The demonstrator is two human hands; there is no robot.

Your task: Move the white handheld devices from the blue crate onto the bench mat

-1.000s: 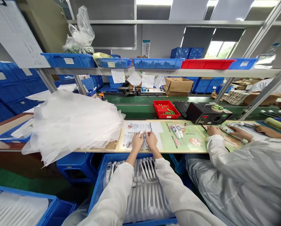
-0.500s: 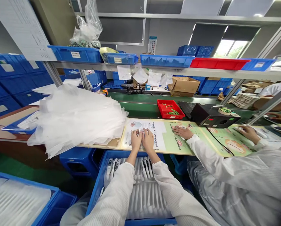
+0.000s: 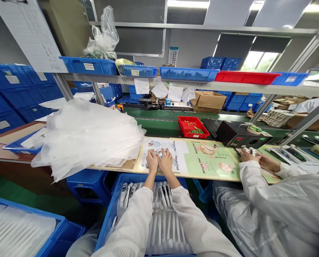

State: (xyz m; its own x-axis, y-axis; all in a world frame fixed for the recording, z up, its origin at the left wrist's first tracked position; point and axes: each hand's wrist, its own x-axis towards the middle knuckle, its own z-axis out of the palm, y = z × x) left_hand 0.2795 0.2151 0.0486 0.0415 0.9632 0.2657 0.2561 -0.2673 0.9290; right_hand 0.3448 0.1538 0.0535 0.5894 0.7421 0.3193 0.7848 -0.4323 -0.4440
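Note:
My left hand [image 3: 152, 162] and my right hand [image 3: 166, 160] are close together over the white part of a printed mouse pad [image 3: 181, 162]. Their fingers are curled around a small white device with a dark panel [image 3: 160, 153], mostly covered by them. Below my wrists is a blue bin [image 3: 110, 207]. White handheld devices with dark panels [image 3: 165, 192] stand in rows inside it, several in translucent sleeves [image 3: 167, 228].
A stack of thin white sleeves [image 3: 92, 132] lies left of my hands. Behind are a red tray [image 3: 193, 126] of small green parts and a black box [image 3: 242, 134]. At right, a co-worker's hands [image 3: 256, 159] hold a white item. A shelf with trays [image 3: 188, 74] spans above.
My hands stay together, and more of the device shows between them. The co-worker's left hand has moved right off the mat, and both their hands now meet around an item.

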